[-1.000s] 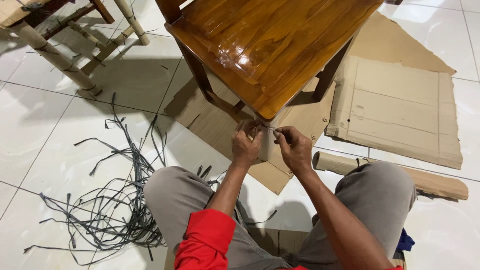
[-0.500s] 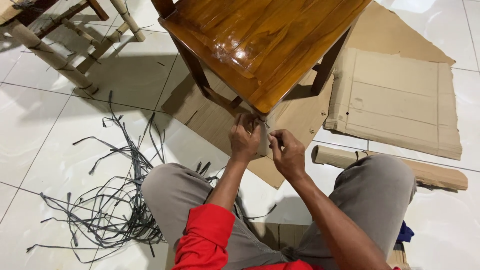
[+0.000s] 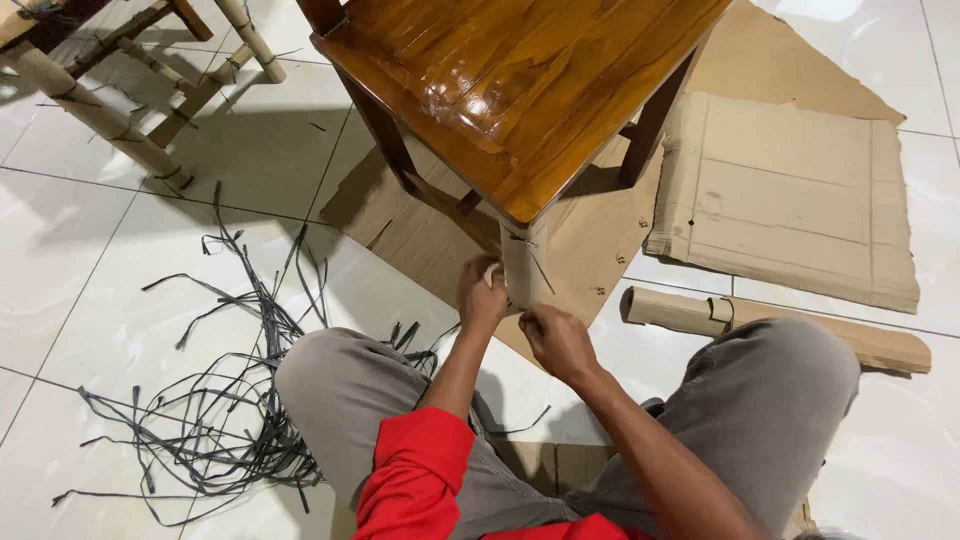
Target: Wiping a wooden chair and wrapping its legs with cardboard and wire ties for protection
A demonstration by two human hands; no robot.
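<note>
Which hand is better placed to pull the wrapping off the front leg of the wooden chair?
Probably the left hand: it already grips the cardboard wrapping on the chair leg, high up. The right hand sits lower, at the wrapping's bottom edge, and looks better suited to steadying it.

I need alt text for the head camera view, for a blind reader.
Both hands, left hand and right hand, grip the paper-wrapped leg of a glossy wooden chair. Dark plastic straps and flattened cardboard lie on the white tiled floor.
</note>
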